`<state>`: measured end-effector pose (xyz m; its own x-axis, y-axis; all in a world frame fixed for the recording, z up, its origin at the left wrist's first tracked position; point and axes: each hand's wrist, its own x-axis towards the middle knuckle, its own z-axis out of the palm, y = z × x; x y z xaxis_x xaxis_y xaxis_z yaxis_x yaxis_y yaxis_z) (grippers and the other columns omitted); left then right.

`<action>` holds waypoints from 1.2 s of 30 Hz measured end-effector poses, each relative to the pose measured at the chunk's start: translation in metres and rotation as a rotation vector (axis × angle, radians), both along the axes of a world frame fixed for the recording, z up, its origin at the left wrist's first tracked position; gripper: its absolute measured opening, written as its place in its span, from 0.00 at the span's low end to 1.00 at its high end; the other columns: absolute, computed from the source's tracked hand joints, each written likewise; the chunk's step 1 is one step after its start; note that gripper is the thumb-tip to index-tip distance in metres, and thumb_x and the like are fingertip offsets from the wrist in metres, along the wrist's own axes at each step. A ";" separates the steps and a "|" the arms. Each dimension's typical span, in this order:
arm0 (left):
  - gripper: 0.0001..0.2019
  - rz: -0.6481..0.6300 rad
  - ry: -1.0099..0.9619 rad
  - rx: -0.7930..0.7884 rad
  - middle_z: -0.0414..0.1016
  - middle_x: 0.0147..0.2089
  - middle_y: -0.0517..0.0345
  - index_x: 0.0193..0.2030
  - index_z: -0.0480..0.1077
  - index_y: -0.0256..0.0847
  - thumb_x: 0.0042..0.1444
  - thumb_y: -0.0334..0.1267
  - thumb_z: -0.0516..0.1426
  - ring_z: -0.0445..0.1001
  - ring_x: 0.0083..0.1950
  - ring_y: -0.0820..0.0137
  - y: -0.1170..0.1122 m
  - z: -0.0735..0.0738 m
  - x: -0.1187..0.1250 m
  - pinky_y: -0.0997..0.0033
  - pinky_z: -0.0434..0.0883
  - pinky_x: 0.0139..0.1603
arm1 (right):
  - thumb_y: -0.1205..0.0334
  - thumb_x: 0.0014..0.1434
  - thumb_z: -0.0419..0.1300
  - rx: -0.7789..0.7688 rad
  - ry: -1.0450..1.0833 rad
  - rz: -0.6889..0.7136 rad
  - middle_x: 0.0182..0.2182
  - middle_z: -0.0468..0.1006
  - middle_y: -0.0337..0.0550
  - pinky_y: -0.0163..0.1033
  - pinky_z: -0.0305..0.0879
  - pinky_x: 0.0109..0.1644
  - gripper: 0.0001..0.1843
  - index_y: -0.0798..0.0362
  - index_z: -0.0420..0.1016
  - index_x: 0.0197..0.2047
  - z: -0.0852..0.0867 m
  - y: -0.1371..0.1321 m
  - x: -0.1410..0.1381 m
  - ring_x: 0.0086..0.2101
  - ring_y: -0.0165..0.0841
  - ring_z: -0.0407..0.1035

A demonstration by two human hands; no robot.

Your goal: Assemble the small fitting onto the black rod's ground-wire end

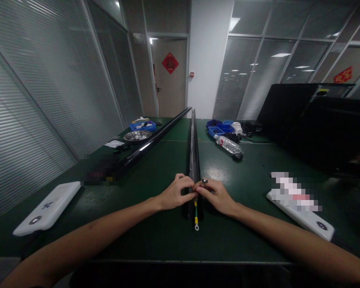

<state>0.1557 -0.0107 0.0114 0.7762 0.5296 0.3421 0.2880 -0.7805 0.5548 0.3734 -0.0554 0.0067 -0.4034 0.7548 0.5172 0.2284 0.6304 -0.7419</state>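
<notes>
While the left hand [177, 193] and right hand [218, 196] pinch narrow, low mid-frame, on what I can't tell, hold the black bar [195, 160] steady and wire [196, 219] straight.

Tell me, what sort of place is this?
Probably an assembly workspace in an office-like room: a green-topped workbench bears a long dark rail and a short green-and-yellow wire with a ring end, while glass partitions with blinds surround it.
</notes>
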 end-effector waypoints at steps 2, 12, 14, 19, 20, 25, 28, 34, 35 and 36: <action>0.05 -0.006 0.000 0.000 0.77 0.45 0.57 0.45 0.73 0.40 0.66 0.38 0.58 0.73 0.51 0.65 0.000 0.000 0.000 0.60 0.56 0.61 | 0.52 0.72 0.56 -0.030 0.019 -0.010 0.36 0.79 0.44 0.37 0.69 0.42 0.16 0.55 0.79 0.43 -0.001 -0.001 0.001 0.36 0.34 0.74; 0.04 0.000 -0.009 -0.022 0.78 0.46 0.60 0.45 0.74 0.41 0.64 0.37 0.61 0.72 0.51 0.66 -0.003 0.004 0.000 0.61 0.55 0.60 | 0.51 0.73 0.52 -0.118 0.111 -0.078 0.28 0.70 0.37 0.32 0.58 0.27 0.19 0.55 0.78 0.46 -0.010 -0.001 0.003 0.21 0.25 0.61; 0.05 0.000 -0.006 -0.027 0.78 0.46 0.60 0.45 0.74 0.41 0.64 0.37 0.61 0.72 0.51 0.66 -0.003 0.004 0.000 0.62 0.55 0.60 | 0.51 0.73 0.51 -0.121 0.113 -0.067 0.28 0.70 0.37 0.32 0.57 0.26 0.20 0.55 0.79 0.45 -0.008 -0.001 0.003 0.21 0.25 0.60; 0.07 -0.007 0.012 -0.021 0.79 0.46 0.57 0.45 0.74 0.41 0.65 0.40 0.60 0.73 0.51 0.65 -0.002 0.003 0.000 0.60 0.56 0.61 | 0.50 0.73 0.51 -0.105 0.135 -0.031 0.28 0.68 0.38 0.32 0.57 0.26 0.22 0.56 0.80 0.45 -0.003 0.000 0.003 0.21 0.25 0.60; 0.07 -0.014 0.017 -0.019 0.79 0.46 0.57 0.44 0.74 0.41 0.66 0.41 0.59 0.73 0.50 0.65 -0.002 0.004 0.000 0.60 0.55 0.61 | 0.50 0.73 0.51 -0.092 0.138 -0.026 0.27 0.68 0.38 0.33 0.58 0.26 0.22 0.56 0.80 0.45 -0.002 0.001 0.002 0.21 0.26 0.60; 0.06 -0.029 0.013 -0.010 0.80 0.45 0.58 0.44 0.75 0.42 0.66 0.39 0.58 0.74 0.50 0.65 -0.003 0.005 0.001 0.60 0.55 0.61 | 0.48 0.72 0.52 -0.080 0.194 -0.040 0.26 0.67 0.37 0.33 0.59 0.27 0.21 0.55 0.80 0.45 -0.003 0.001 -0.002 0.22 0.27 0.61; 0.05 -0.028 0.003 -0.004 0.79 0.46 0.58 0.44 0.75 0.42 0.66 0.38 0.58 0.74 0.52 0.66 -0.003 0.004 0.002 0.60 0.54 0.61 | 0.48 0.71 0.56 -0.164 0.306 -0.075 0.24 0.65 0.34 0.32 0.56 0.24 0.18 0.54 0.78 0.49 -0.007 0.000 -0.006 0.20 0.25 0.58; 0.06 -0.024 0.009 0.002 0.79 0.45 0.58 0.44 0.75 0.42 0.67 0.40 0.58 0.74 0.52 0.66 -0.001 0.000 0.002 0.61 0.55 0.60 | 0.49 0.69 0.57 -0.173 0.359 -0.132 0.22 0.62 0.32 0.31 0.55 0.23 0.17 0.53 0.78 0.46 -0.011 0.000 -0.008 0.19 0.25 0.58; 0.06 -0.024 0.008 0.000 0.79 0.46 0.58 0.44 0.75 0.42 0.67 0.40 0.59 0.74 0.52 0.66 -0.001 0.000 0.002 0.61 0.55 0.60 | 0.49 0.69 0.57 -0.170 0.358 -0.131 0.23 0.63 0.33 0.31 0.55 0.23 0.16 0.53 0.78 0.46 -0.011 0.000 -0.008 0.20 0.25 0.58; 0.06 -0.024 0.006 -0.002 0.79 0.46 0.58 0.44 0.75 0.42 0.67 0.40 0.59 0.74 0.52 0.66 -0.001 0.001 0.002 0.61 0.55 0.60 | 0.49 0.70 0.57 -0.167 0.359 -0.130 0.23 0.63 0.33 0.31 0.56 0.23 0.16 0.53 0.78 0.46 -0.012 0.001 -0.008 0.20 0.25 0.58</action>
<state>0.1576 -0.0119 0.0120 0.7907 0.5116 0.3363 0.2727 -0.7861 0.5547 0.3659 -0.0546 -0.0049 -0.1158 0.8730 0.4737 0.0064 0.4776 -0.8786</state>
